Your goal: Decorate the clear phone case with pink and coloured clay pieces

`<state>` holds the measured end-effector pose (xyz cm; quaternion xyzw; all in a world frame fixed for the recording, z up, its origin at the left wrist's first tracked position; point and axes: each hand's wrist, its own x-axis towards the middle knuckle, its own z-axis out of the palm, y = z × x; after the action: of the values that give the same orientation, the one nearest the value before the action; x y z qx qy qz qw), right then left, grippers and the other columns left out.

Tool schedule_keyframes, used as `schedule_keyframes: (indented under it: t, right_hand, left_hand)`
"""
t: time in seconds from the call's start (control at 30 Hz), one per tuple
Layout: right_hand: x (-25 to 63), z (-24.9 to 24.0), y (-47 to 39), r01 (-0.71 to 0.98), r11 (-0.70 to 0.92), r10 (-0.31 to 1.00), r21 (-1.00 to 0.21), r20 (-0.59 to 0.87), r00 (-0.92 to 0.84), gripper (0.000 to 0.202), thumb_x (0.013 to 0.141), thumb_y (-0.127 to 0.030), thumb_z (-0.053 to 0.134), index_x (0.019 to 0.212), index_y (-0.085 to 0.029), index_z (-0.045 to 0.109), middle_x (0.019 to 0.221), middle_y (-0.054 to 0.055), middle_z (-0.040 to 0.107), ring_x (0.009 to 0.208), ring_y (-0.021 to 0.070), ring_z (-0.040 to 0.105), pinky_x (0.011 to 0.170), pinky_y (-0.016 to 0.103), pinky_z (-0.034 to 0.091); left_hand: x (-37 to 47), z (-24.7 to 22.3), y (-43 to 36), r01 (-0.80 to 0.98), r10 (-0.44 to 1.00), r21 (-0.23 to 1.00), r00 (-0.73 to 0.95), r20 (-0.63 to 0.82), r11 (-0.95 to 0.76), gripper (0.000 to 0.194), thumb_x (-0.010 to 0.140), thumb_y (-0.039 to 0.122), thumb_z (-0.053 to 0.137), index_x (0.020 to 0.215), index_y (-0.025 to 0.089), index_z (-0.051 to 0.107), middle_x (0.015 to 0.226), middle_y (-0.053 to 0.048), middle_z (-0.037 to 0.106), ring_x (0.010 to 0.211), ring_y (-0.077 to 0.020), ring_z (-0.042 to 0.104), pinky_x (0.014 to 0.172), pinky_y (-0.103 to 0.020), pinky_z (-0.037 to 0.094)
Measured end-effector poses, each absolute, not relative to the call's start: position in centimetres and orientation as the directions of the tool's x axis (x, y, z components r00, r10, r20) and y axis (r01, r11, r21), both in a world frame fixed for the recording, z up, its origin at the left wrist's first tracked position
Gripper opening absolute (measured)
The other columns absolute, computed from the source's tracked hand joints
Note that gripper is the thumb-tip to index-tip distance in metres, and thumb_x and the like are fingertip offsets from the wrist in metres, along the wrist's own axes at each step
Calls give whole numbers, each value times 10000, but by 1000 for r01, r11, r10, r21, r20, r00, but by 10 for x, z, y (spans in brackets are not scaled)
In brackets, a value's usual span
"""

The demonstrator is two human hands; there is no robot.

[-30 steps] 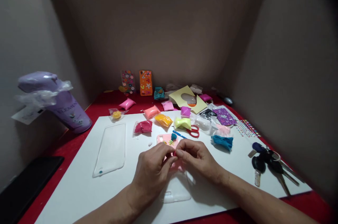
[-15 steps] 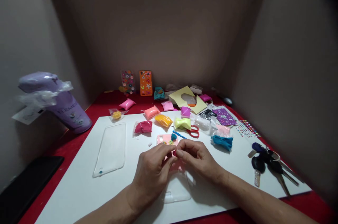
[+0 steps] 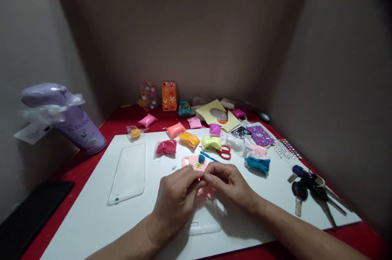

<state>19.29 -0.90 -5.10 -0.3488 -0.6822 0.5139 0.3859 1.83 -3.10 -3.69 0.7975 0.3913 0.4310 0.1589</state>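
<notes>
My left hand (image 3: 179, 190) and my right hand (image 3: 231, 186) meet at the fingertips over the middle of the white board (image 3: 92, 219). Both are closed in a pinch around a small crimson piece of clay, mostly hidden by the fingers. Just beyond them lies a pink phone case (image 3: 192, 160), partly covered by the hands, with a teal clay shape (image 3: 201, 158) and small yellow bits on it. Under my wrists a clear phone case (image 3: 205, 229) lies flat. A blue modelling tool (image 3: 208, 156) rests behind my right hand.
Red scissors (image 3: 226, 152) lie behind the hands among several clay packets, including a yellow one (image 3: 212, 143) and a crimson one (image 3: 166, 147). Another clear case (image 3: 128, 174) is at left, keys (image 3: 312, 188) at right. A purple wrapped cup (image 3: 82, 129) stands far left.
The fingertips have shifted slightly, and the crimson piece between them shows less than before. My arms stay in place.
</notes>
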Motion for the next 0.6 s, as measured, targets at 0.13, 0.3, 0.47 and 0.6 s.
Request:
schedule_keyframes:
  t: [0.13, 0.3, 0.47, 0.6]
  right_hand:
    - [193, -52, -9, 90, 241, 873, -966, 176, -454, 220, 889, -339, 535, 761, -164, 568, 665, -2, 545, 585, 110, 495, 529, 220, 391]
    - [194, -53, -9, 75, 231, 878, -970, 175, -445, 232, 881, -356, 543, 753, -162, 551, 669, 0, 540, 589, 114, 494, 531, 225, 387]
    - [194, -52, -10, 82, 228, 871, -970, 166, -463, 242, 888, -365, 534, 764, -159, 561, 666, -2, 536, 587, 110, 488, 527, 221, 379]
    - [193, -50, -9, 51, 217, 877, -975, 172, -448, 242, 880, -361, 548, 746, -159, 544, 644, -12, 522, 565, 102, 479, 510, 212, 371]
  left_hand:
    - [18, -37, -31, 522, 788, 598, 306, 534, -608, 86, 833, 189, 568, 855, 170, 648, 684, -27, 629, 585, -135, 533, 540, -246, 430]
    - [18, -38, -31, 486, 762, 591, 332, 557, -644, 138, 850, 162, 527, 919, 177, 646, 727, -38, 644, 644, -144, 560, 593, -259, 452]
    - [18, -39, -32, 518, 790, 605, 299, 535, -605, 95, 843, 192, 554, 846, 168, 646, 676, -26, 619, 582, -134, 527, 544, -250, 426]
    - [19, -37, -32, 492, 773, 599, 332, 541, -631, 127, 842, 170, 546, 924, 174, 644, 730, -35, 642, 634, -144, 553, 582, -258, 443]
